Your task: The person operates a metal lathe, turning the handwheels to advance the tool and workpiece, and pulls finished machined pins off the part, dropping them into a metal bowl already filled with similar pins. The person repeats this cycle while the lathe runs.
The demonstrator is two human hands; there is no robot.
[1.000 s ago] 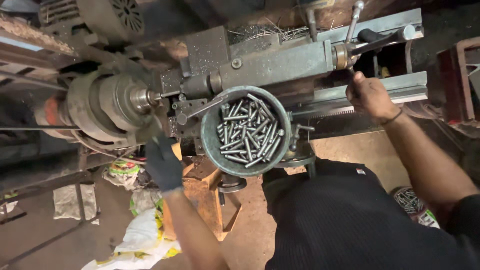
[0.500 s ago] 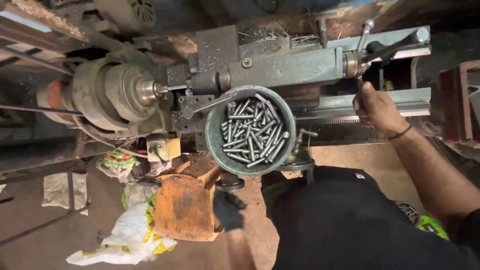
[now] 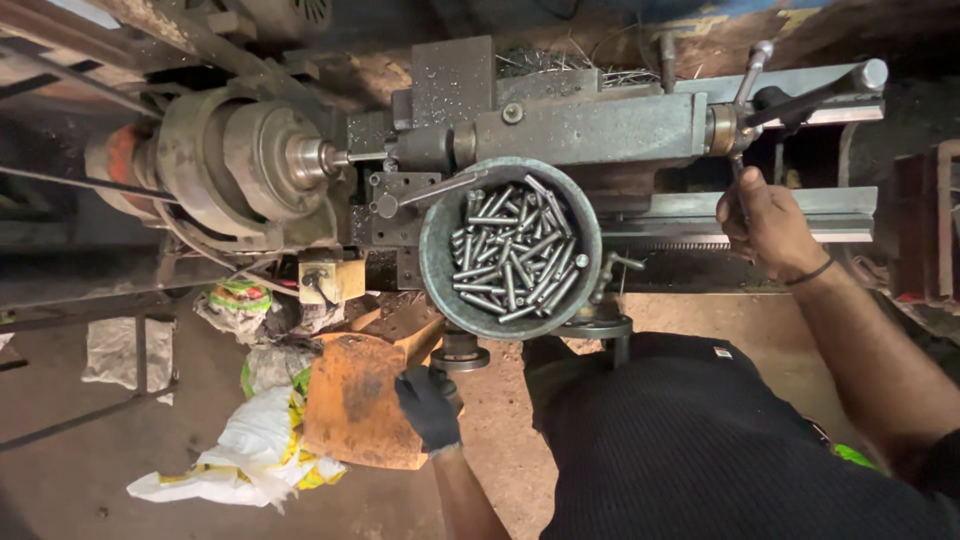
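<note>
Gripping a slim lever of the lathe's handwheel, the bare right hand sits at about three o'clock in the head view, fingers clenched around the thin metal rod that drops from the hub, with a dark band around the wrist. Down at roughly six o'clock the left hand, in a black glove, is curled at the right edge of a rusty orange metal box; whether it actually grasps the box or merely rests against it cannot be told, since the fingers are turned away. Between the two hands, near the centre, a round grey-green metal bowl rests on the lathe carriage, filled with a jumbled heap of short steel pins. At nine to ten o'clock from the bowl, the lathe chuck carries a thin workpiece that points towards the tool post just beside the bowl's rim. Tangled metal swarf lies on the machine at twelve o'clock. On the dirt floor at about seven o'clock, just left of the rusty box, lies a crumpled white and yellow plastic sack. The person's dark ribbed shirt fills the five o'clock corner
</note>
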